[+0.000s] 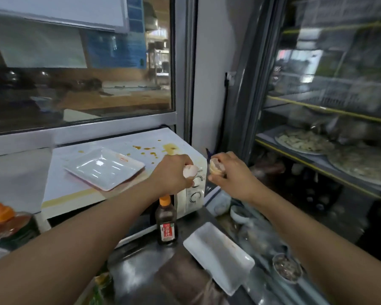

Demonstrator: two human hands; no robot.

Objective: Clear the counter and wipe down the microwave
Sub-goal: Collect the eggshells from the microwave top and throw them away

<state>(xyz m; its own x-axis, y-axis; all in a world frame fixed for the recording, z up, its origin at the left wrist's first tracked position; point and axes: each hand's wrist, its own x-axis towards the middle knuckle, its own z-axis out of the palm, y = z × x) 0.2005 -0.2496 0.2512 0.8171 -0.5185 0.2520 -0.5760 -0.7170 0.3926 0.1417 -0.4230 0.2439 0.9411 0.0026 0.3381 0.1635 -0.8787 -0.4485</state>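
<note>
Above the right front corner of the microwave both hands are raised, near each other but apart; the left hand has its fingers curled round a pale pink piece, and the right hand pinches a pale crumpled piece; what these pieces are I cannot tell; on top of the microwave lies a white tray, tilted a little over the front edge, and behind it are brown stains; on the counter just before the microwave stands a dark bottle with an orange cap; a second white tray lies to its right; at the far left a bigger bottle with an orange cap is blurred; at the right a glass cabinet holds plates of food on shelves.
</note>
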